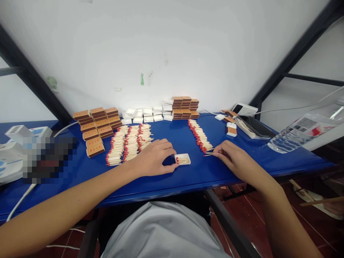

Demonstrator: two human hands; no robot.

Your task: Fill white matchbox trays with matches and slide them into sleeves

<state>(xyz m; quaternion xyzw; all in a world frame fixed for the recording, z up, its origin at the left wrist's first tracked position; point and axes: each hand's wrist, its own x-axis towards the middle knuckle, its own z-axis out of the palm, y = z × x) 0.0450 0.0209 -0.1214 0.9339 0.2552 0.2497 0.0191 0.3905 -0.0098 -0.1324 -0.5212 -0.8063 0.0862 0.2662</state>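
Observation:
A small white matchbox tray (187, 156) lies on the blue table, with several red-tipped matches (182, 161) inside. My left hand (157, 157) rests at its left end, thumb and fingers apart around that end. My right hand (231, 157) pinches matchsticks (209, 154) by their pale ends, at the near end of a long row of matches (198, 136). To the left of my left hand lie more rows of matches (131, 141), partly covered by the hand and wrist.
Stacked brown matchboxes (96, 123) stand at left, and more matchboxes (185, 107) at the back beside white trays (147, 113). A loose matchbox (231, 129), a phone (255, 127) and a tilted plastic bottle (303, 129) are at right. A power strip (13, 150) sits far left.

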